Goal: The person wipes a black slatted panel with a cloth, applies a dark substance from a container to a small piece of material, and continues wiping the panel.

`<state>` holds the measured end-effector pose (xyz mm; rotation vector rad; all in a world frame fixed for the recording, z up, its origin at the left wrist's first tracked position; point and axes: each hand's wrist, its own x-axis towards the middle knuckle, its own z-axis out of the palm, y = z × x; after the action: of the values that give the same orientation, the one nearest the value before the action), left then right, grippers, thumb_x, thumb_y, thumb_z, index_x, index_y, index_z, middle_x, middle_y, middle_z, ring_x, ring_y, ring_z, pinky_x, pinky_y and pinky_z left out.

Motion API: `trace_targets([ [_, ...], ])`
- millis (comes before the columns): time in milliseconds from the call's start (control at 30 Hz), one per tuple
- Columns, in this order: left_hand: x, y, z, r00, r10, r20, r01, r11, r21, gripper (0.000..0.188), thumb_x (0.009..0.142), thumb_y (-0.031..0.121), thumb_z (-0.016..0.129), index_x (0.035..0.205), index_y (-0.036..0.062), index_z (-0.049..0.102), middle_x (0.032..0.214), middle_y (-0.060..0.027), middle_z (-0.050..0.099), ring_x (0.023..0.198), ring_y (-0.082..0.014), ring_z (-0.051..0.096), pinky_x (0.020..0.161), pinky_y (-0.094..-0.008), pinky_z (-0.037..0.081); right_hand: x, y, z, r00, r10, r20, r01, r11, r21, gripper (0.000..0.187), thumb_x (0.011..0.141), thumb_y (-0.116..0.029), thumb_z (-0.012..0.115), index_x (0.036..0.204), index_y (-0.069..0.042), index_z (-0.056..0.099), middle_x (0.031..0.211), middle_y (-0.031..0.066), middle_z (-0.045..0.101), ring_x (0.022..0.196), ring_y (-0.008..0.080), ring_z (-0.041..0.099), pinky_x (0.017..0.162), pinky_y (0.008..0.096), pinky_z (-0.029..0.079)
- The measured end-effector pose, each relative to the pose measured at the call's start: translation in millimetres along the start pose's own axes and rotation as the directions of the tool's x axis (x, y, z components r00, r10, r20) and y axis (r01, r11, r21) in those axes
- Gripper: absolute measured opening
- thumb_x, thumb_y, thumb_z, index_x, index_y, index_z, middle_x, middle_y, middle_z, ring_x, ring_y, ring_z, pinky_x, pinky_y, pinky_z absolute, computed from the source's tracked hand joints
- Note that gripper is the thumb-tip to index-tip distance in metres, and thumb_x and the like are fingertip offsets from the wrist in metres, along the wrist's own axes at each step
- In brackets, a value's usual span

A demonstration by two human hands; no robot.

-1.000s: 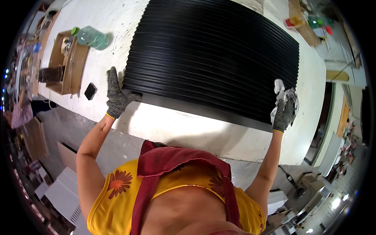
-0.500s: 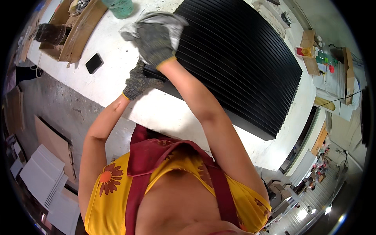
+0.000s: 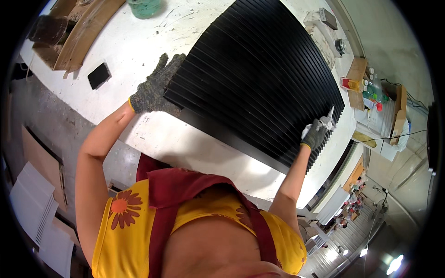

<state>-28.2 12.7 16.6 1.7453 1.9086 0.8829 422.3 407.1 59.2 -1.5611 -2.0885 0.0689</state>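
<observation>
A large black ribbed panel (image 3: 259,78) lies on the white table, its ridges running from left to right. At its left end my left hand (image 3: 157,88), in a dark grey knit glove, rests with the fingers spread against the panel's edge. My right hand (image 3: 315,133), gloved the same way, is near the panel's right end. It is closed on a crumpled whitish cloth (image 3: 327,121) that lies against the ridges. Part of the cloth is hidden under the glove.
A small black block (image 3: 98,76) lies left of the panel. Beyond it are a cardboard tray (image 3: 83,41) and a green translucent container (image 3: 144,6). At the far right stand a grey block (image 3: 328,18) and a cardboard box (image 3: 399,111) beside several bottles. Flat panels (image 3: 32,194) lean at lower left.
My right hand has swept the cloth from the panel's left end to its right end. My left hand now lies more open along the left edge, and the view has shifted slightly.
</observation>
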Motion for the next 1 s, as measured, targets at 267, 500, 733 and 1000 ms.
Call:
trace_targets([
  [267,2,15,-14,0.997,-0.027,-0.065,0.022,0.996,-0.088,0.13,0.053,0.06,0.086,0.15,-0.0022,0.025,0.153,-0.0212,0.033,0.146,-0.0328,0.025,0.122,-0.0493,0.007,-59,-315,113,0.567,-0.818,-0.095,0.815,0.574,-0.078,0.045,0.084,-0.032,0.069,0.116,-0.001,0.061,0.116,0.0191,0.06,0.112,0.036,0.057,0.101,0.0475,0.043],
  [500,20,-9,9,0.989,0.09,-0.121,-0.096,0.994,-0.048,0.129,0.054,0.056,0.088,0.15,-0.0021,0.024,0.153,-0.0215,0.034,0.145,-0.037,0.024,0.121,-0.0491,0.01,-34,-418,151,0.436,-0.864,-0.251,0.843,0.295,0.449,0.023,0.09,-0.019,0.054,0.1,-0.005,0.069,0.098,0.0164,0.068,0.088,0.0321,0.066,0.084,0.0436,0.052],
  [733,-8,14,-14,0.995,-0.052,-0.088,0.048,0.998,-0.051,0.126,0.056,0.059,0.086,0.15,-0.0016,0.026,0.153,-0.0223,0.033,0.145,-0.034,0.027,0.121,-0.0502,0.009,35,-144,1,0.96,0.092,0.264,-0.263,0.613,0.745,0.036,0.097,-0.03,0.049,0.112,-0.002,0.065,0.096,0.0121,0.069,0.085,0.0215,0.065,0.068,0.0294,0.052],
  [1000,2,13,-14,0.995,0.0,-0.099,-0.009,0.996,-0.09,0.126,0.055,0.064,0.083,0.148,-0.0023,0.031,0.151,-0.0248,0.035,0.144,-0.0377,0.028,0.12,-0.0515,0.011,117,-51,54,0.98,0.091,0.174,-0.027,0.939,-0.342,0.065,0.085,-0.056,0.058,0.14,-0.024,0.051,0.143,0.0101,0.049,0.128,0.0306,0.05,0.102,0.0418,0.043],
])
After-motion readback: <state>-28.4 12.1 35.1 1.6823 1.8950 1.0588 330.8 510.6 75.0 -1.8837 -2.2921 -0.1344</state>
